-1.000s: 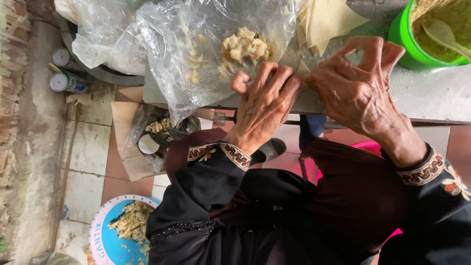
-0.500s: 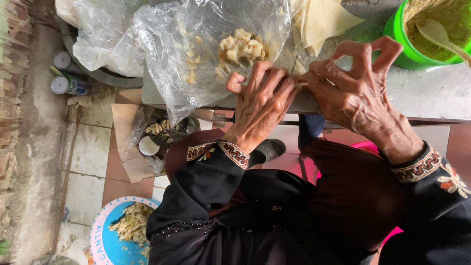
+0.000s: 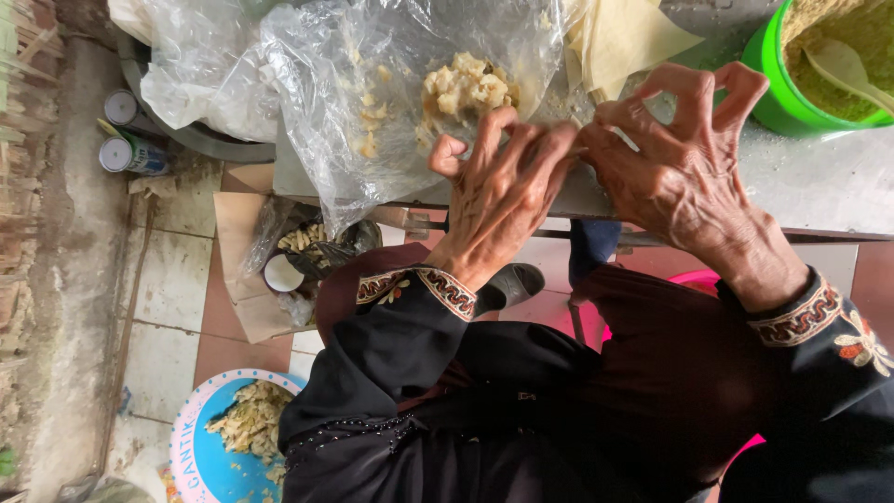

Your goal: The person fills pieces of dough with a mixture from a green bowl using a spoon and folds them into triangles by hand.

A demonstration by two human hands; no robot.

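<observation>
Both hands met beside the clear plastic bag (image 3: 391, 102) of crumbly filling (image 3: 466, 86) on the counter (image 3: 819, 182) — left hand (image 3: 507, 186) and right hand (image 3: 675, 158) pinching something hidden; grip contents unclear, perhaps a wrapper.

grey table (image 3: 819, 186) carries a plastic bag (image 3: 372, 84), green bowl (image 3: 792, 93), pale wrappers (image 3: 624, 37).

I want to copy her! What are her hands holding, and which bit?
Left hand and right hand meet, fingertips pinching something small by its edge; what it is cannot be told.
</observation>
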